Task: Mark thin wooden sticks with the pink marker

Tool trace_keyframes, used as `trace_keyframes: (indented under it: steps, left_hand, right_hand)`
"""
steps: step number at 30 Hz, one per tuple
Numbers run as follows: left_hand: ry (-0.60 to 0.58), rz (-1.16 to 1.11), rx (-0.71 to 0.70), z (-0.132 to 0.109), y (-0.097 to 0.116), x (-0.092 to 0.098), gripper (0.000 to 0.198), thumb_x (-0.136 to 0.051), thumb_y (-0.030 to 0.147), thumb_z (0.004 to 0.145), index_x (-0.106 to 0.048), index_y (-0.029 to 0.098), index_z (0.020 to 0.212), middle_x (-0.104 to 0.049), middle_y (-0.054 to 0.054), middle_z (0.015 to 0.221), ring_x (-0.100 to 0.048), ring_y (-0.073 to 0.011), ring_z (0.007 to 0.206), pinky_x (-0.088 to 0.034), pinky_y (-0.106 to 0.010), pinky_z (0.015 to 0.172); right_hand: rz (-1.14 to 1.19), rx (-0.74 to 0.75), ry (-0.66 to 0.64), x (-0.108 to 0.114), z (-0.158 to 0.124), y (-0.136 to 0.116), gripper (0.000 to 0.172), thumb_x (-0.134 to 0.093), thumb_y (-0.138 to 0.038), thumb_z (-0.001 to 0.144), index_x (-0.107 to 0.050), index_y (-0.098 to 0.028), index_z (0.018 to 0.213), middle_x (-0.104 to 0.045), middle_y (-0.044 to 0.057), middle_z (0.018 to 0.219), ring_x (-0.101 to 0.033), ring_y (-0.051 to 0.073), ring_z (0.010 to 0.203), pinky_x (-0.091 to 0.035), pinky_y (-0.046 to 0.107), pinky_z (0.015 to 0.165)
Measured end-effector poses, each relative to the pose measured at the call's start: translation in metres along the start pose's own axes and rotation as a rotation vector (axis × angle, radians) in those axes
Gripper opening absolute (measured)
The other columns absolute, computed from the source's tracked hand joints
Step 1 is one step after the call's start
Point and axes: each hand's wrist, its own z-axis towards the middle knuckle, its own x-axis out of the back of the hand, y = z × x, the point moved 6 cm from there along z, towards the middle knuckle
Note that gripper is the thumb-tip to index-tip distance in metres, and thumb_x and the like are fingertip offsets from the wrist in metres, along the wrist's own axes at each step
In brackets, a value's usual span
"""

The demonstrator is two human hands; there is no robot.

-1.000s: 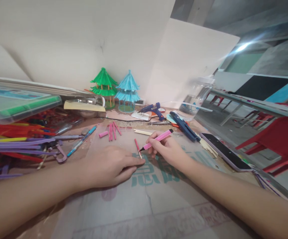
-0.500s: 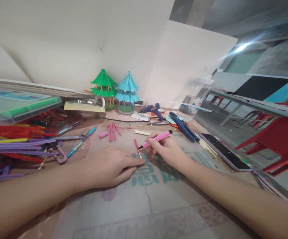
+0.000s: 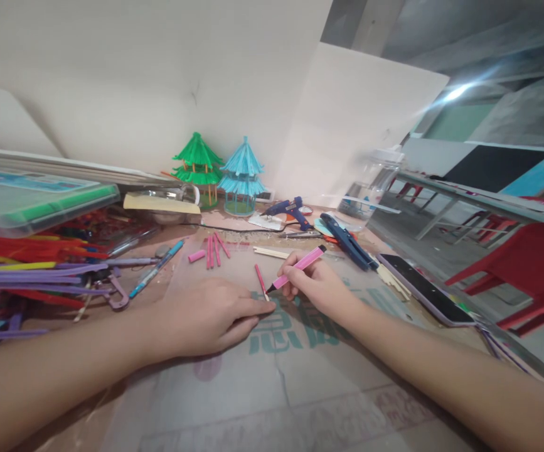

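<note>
My right hand (image 3: 307,280) grips a pink marker (image 3: 297,269) with its black tip pointing down and left. That tip touches a small wooden stick (image 3: 260,277), coloured pink along its far part and pale at its near end. My left hand (image 3: 215,314) lies low on the plastic sheet, its index finger stretched over the stick's near end and pinning it down. The other left fingers are curled and partly hidden. Beyond the hands lie several pink sticks (image 3: 217,250) and a pink marker cap (image 3: 197,256). Some uncoloured sticks (image 3: 270,252) rest behind my right hand.
Green (image 3: 197,163) and blue (image 3: 243,172) model pavilions stand by the wall, near a glue gun (image 3: 293,210). To the right are a dark blue cutter (image 3: 346,242) and a phone (image 3: 425,289). Coloured pipe cleaners (image 3: 41,276) and a blue pen (image 3: 156,270) lie left.
The marker tip has moved a little down the stick, towards its pale near end and my left fingertip. My left hand stays almost still.
</note>
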Motion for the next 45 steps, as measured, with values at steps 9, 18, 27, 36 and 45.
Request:
trace_keyframes:
  steps: [9,18,27,36,45]
  left_hand:
    - [0.002,-0.012,0.005,0.0006,-0.0002,-0.0013,0.032,-0.047,0.020,0.092,-0.068,0.025,0.116,-0.073,-0.003,0.078,-0.066,-0.0186,0.065,-0.046,-0.027,0.059]
    - [0.027,0.003,0.000,0.0002,-0.0002,-0.0003,0.031,-0.046,0.022,0.092,-0.068,0.024,0.114,-0.071,-0.003,0.073,-0.065,-0.0175,0.063,-0.045,-0.025,0.057]
    - [0.014,0.018,-0.007,-0.0001,0.0005,-0.0008,0.032,-0.047,0.021,0.092,-0.068,0.024,0.117,-0.071,-0.003,0.074,-0.065,-0.0186,0.063,-0.044,-0.027,0.057]
    - [-0.002,0.012,0.006,0.0010,-0.0003,-0.0007,0.032,-0.048,0.021,0.092,-0.067,0.025,0.118,-0.072,-0.002,0.076,-0.066,-0.0176,0.065,-0.045,-0.026,0.058]
    - [0.002,0.008,0.002,0.0015,0.0003,-0.0004,0.032,-0.048,0.021,0.092,-0.067,0.024,0.117,-0.072,-0.002,0.077,-0.066,-0.0181,0.064,-0.045,-0.027,0.058]
  right_hand:
    - [0.006,0.009,0.034,-0.0001,0.0002,0.0009,0.016,-0.055,-0.034,0.082,-0.052,-0.020,0.075,-0.058,-0.003,0.058,-0.053,0.011,0.047,-0.044,0.023,0.050]
    - [-0.020,0.013,0.036,0.0008,0.0020,0.0010,0.016,-0.054,-0.034,0.083,-0.052,-0.020,0.076,-0.059,-0.003,0.059,-0.054,0.011,0.047,-0.045,0.023,0.049]
    - [0.000,0.001,0.054,0.0014,0.0005,-0.0009,0.013,-0.056,-0.031,0.080,-0.053,-0.019,0.073,-0.058,-0.004,0.056,-0.053,0.010,0.046,-0.045,0.022,0.049]
    - [0.030,0.011,0.004,0.0007,-0.0007,0.0005,0.012,-0.057,-0.029,0.077,-0.054,-0.019,0.070,-0.056,-0.004,0.051,-0.054,0.010,0.047,-0.044,0.021,0.049]
    - [0.022,-0.008,0.029,0.0005,0.0002,0.0002,0.013,-0.058,-0.030,0.078,-0.054,-0.019,0.072,-0.058,-0.004,0.054,-0.055,0.011,0.048,-0.045,0.022,0.049]
